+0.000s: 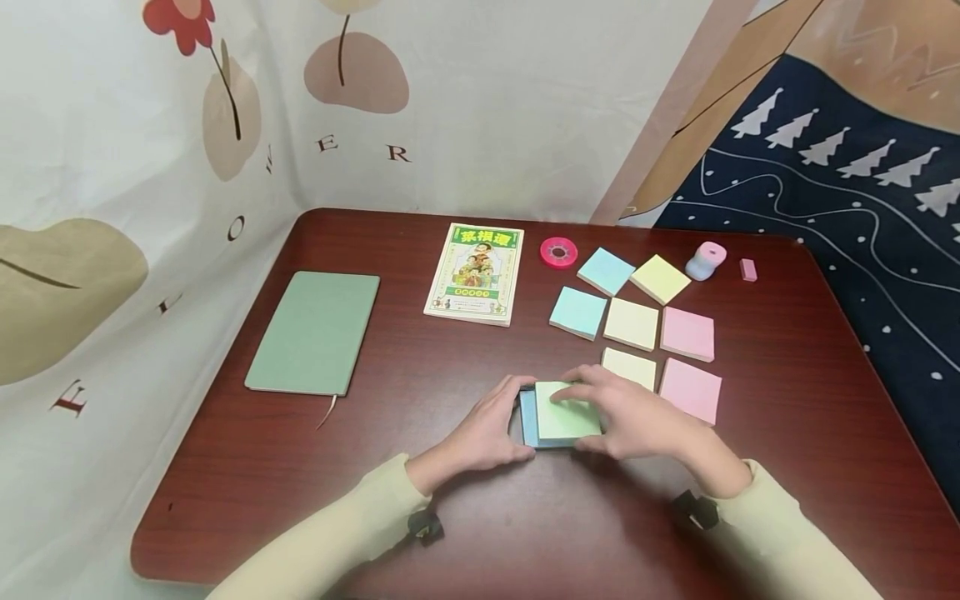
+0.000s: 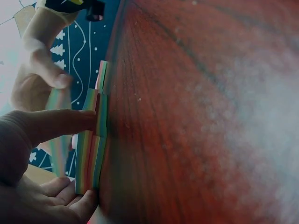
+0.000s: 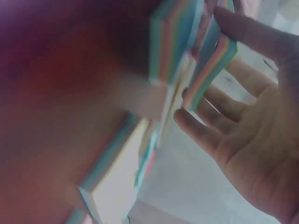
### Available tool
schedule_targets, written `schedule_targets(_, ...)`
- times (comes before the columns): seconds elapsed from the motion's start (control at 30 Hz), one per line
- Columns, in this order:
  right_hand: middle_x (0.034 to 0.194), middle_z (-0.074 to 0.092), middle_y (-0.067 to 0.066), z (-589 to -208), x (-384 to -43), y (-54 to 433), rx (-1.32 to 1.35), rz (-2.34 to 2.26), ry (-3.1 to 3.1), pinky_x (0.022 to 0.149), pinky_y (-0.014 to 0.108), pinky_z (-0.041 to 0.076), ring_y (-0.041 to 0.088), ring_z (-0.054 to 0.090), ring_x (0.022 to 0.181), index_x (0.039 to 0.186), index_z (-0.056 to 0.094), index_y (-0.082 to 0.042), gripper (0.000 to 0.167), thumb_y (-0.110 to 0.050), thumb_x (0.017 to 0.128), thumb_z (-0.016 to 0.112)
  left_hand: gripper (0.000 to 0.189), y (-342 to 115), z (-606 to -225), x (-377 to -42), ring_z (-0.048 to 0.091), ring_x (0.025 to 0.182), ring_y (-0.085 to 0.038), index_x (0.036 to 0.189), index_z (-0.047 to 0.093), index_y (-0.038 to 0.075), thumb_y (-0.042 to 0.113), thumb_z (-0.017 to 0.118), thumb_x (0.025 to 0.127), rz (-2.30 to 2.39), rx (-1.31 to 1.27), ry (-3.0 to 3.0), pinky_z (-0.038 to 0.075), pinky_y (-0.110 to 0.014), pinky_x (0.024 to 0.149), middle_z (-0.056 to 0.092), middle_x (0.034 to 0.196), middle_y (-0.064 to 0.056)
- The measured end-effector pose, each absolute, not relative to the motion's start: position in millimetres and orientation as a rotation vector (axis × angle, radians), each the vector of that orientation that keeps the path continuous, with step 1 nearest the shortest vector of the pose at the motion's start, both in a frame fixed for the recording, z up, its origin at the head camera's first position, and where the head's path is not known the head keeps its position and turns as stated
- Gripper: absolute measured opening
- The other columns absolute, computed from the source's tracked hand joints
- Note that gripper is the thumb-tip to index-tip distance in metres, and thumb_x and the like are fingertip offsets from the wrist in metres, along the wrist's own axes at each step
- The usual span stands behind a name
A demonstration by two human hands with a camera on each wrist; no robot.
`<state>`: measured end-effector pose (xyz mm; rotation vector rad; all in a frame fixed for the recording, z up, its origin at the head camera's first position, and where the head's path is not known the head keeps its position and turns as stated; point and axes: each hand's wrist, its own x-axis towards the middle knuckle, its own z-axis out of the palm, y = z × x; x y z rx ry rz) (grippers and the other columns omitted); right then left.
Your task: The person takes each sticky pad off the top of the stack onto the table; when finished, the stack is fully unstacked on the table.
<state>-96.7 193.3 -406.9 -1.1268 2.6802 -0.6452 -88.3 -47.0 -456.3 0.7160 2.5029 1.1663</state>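
Observation:
A light green sticky note pad (image 1: 567,408) is pinched by my right hand (image 1: 637,412), thumb at its near edge and fingers at its far side. Beneath it lies a blue-topped stack of sticky notes (image 1: 529,421), offset to the left. My left hand (image 1: 483,427) grips that stack between thumb and fingers. In the left wrist view the stack (image 2: 86,161) shows striped coloured edges, and the upper pad (image 2: 58,156) is blurred, with a gap between them. The right wrist view shows the held pad (image 3: 210,74) above the stack (image 3: 170,44).
Right of centre sit several blue, yellow and pink note pads (image 1: 632,323). Behind them are a red tape roll (image 1: 558,252), a pink-and-blue cylindrical item (image 1: 705,261) and a small pink block (image 1: 747,269). A booklet (image 1: 476,273) and a green notebook (image 1: 315,333) lie farther left.

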Motion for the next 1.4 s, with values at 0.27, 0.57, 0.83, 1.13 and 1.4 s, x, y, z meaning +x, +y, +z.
schedule_targets(0.27, 0.13, 0.056, 0.009, -394, -122, 200, -0.905, -0.816, 2.783, 0.093, 0.048, 0.047, 0.027, 0.053, 0.115, 0.122, 0.067, -0.014, 0.054, -0.024, 0.073, 0.086, 0.09, -48, -457, -88, 0.048, 0.121, -0.019, 0.142, 0.039, 0.007, 0.011, 0.088, 0.066, 1.185, 0.71, 2.499, 0.038, -0.039, 0.105, 0.049, 0.135, -0.005)
schedule_targets(0.57, 0.127, 0.057, 0.019, -421, -148, 173, -0.769, -0.584, 2.939, 0.094, 0.049, 0.047, 0.035, 0.052, 0.117, 0.121, 0.068, -0.007, 0.052, -0.023, 0.074, 0.083, 0.082, -47, -459, -89, 0.049, 0.118, -0.017, 0.136, 0.044, 0.009, 0.01, 0.088, 0.067, 1.163, 0.738, 2.508, 0.04, -0.038, 0.102, 0.05, 0.129, -0.002)
schedule_targets(0.83, 0.135, 0.053, 0.019, -433, -158, 163, -0.783, -0.497, 2.905, 0.097, 0.05, 0.045, 0.035, 0.048, 0.124, 0.123, 0.068, -0.008, 0.052, -0.023, 0.076, 0.083, 0.082, -46, -459, -90, 0.048, 0.12, -0.017, 0.136, 0.043, 0.009, 0.01, 0.087, 0.067, 1.164, 0.742, 2.505, 0.04, -0.038, 0.103, 0.049, 0.131, -0.003)
schedule_targets(1.13, 0.136, 0.053, 0.02, -436, -162, 159, -0.772, -0.478, 2.886, 0.095, 0.051, 0.046, 0.036, 0.048, 0.124, 0.123, 0.068, -0.007, 0.052, -0.024, 0.076, 0.084, 0.082, -47, -458, -90, 0.048, 0.12, -0.017, 0.137, 0.043, 0.008, 0.01, 0.087, 0.068, 1.154, 0.748, 2.504, 0.039, -0.037, 0.104, 0.048, 0.132, -0.003)
schedule_targets(1.4, 0.137, 0.055, 0.015, -425, -156, 166, -0.824, -0.543, 2.929, 0.091, 0.05, 0.049, 0.032, 0.051, 0.124, 0.125, 0.067, -0.011, 0.051, -0.031, 0.08, 0.081, 0.083, -47, -459, -90, 0.047, 0.122, -0.017, 0.137, 0.043, 0.009, 0.011, 0.087, 0.067, 1.148, 0.754, 2.512, 0.039, -0.038, 0.104, 0.048, 0.133, -0.003)
